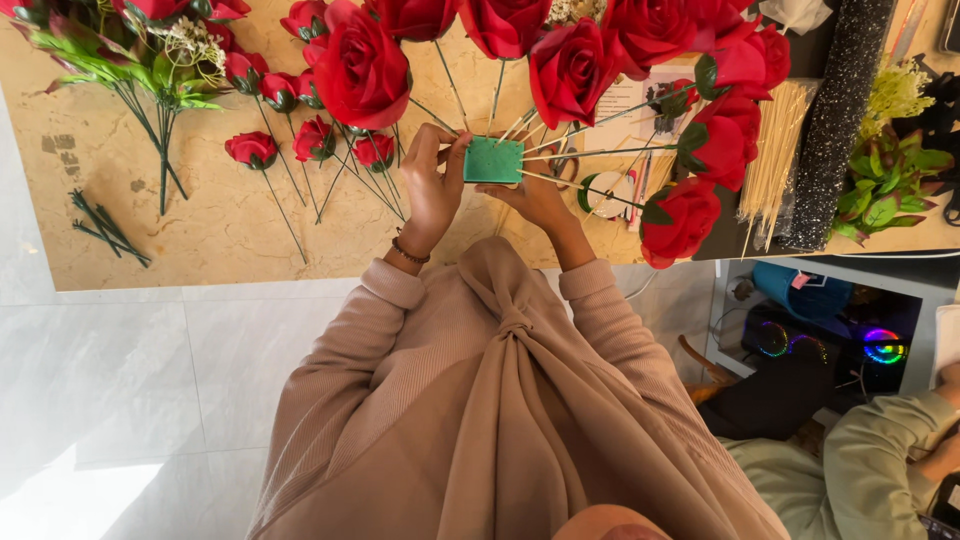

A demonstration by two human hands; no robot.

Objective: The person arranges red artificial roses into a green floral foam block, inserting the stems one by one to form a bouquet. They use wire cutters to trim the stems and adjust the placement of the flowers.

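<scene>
The green foam block [493, 160] sits above the far edge of the beige table [200, 240], held between both hands. The left hand [432, 185] clasps its left side; the right hand [540, 200] cups it from underneath. Red roses on sticks [570, 70] fan outward from it. Loose small roses [252, 148] lie left, wooden skewers [772, 150] right.

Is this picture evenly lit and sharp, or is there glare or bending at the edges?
In the head view, a bright washed-out patch of light falls on the white floor at lower left; the tan tabletop is softly lit; the nearest red roses look large and slightly soft; the left hand, right hand and green foam block look sharp.
</scene>
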